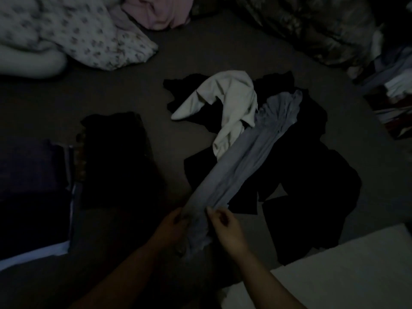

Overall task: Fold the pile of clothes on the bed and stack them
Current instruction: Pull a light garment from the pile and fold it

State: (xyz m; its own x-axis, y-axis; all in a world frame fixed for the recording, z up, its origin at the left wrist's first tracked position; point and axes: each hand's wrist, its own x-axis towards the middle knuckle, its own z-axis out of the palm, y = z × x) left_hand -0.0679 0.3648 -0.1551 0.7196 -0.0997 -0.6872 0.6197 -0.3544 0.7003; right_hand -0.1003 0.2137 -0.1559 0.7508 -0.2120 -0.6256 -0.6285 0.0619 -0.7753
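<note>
Grey bed (200,52) – loose clothes pile (289,152), folded dark stack (116,157), floral bedding (73,34)

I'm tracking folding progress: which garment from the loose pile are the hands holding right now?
The grey garment, gripped by both the left hand and right hand; the white garment and black clothes lie untouched.

Two bare forearms enter from the lower edge of the head view. Left hand (172,228) and right hand (227,230) are both uncovered: no gloves are worn. No sleeve cuff shows on either forearm within the visible length. No ring, watch or bracelet can be made out, though the lighting is dim and fine detail on the fingers may be lost. Fingernails appear short and unpainted.
</note>
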